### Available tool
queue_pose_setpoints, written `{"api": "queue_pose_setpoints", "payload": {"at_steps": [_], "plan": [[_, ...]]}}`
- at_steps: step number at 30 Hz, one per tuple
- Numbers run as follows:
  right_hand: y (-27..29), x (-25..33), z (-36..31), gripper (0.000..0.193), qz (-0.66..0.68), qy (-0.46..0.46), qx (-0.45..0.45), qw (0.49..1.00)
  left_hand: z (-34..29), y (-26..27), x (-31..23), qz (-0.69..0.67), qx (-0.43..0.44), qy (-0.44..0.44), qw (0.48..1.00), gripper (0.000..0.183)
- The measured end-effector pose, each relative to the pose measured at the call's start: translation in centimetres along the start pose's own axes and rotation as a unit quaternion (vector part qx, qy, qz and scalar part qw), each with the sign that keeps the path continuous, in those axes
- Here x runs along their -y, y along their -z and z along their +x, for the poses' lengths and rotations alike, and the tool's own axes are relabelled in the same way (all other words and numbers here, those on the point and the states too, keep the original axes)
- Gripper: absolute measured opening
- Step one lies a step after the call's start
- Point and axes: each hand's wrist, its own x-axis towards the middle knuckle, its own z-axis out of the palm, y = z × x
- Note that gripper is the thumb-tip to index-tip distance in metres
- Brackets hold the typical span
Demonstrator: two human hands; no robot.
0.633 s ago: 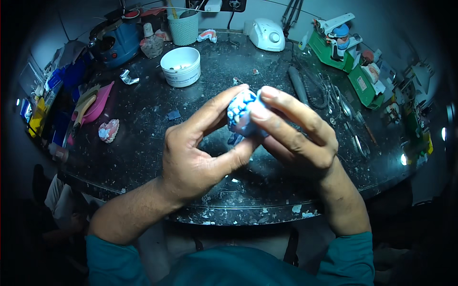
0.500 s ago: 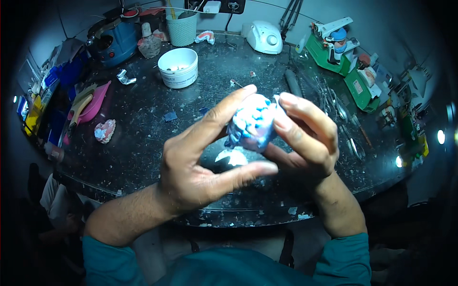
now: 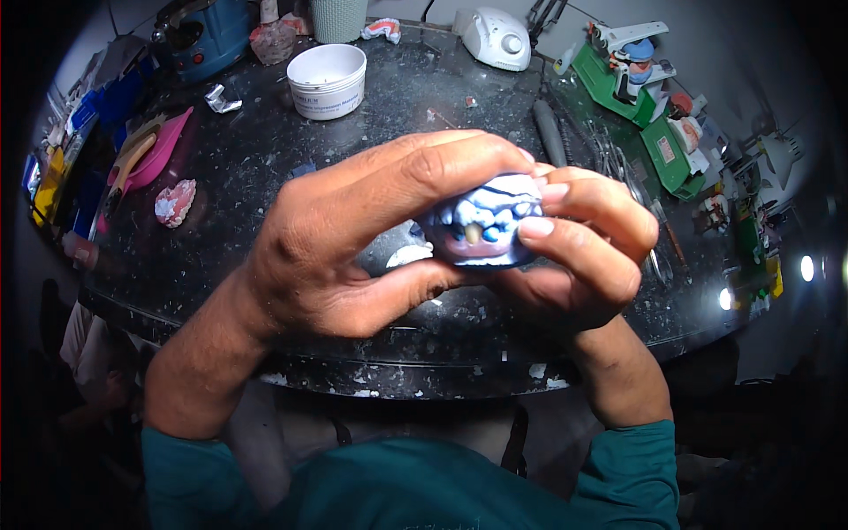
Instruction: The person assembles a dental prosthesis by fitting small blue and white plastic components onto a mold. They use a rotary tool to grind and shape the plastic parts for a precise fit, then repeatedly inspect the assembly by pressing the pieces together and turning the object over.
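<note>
My left hand (image 3: 327,230) and right hand (image 3: 587,238) together grip a blue-and-white tooth model (image 3: 486,216) above the table (image 3: 247,159), its teeth facing me. Beyond stands a white tub (image 3: 327,99); to the left lies a pink-and-white cast (image 3: 176,203), near a pink bowl (image 3: 165,162).

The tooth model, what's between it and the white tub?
In the head view, the left hand is between the dental model and white tub, then dark tabletop.
</note>
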Motion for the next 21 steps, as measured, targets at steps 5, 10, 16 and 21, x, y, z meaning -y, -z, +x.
{"api": "queue_pose_setpoints", "payload": {"at_steps": [5, 10, 16, 21], "plan": [[0.02, -0.26, 0.03, 0.042, -0.003, 0.010, -0.001, 1.000, 0.04, 0.12, 0.08, 0.019, 0.009, -0.017, 1.000, 0.065], [-0.04, -0.30, -0.16, 0.044, -0.015, 0.008, -0.008, 1.000, 0.01, 0.01, 0.36, 0.017, 0.009, -0.022, 1.000, 0.066], [-0.09, 0.04, 0.05, 0.045, -0.011, -0.009, -0.009, 1.000, 0.24, 0.39, 0.07, 0.044, 0.017, -0.034, 0.998, 0.067], [-0.01, -0.68, -0.42, 0.050, -0.011, -0.019, -0.004, 1.000, 0.06, 0.34, 0.40, 0.065, 0.012, -0.019, 0.998, 0.065]]}}
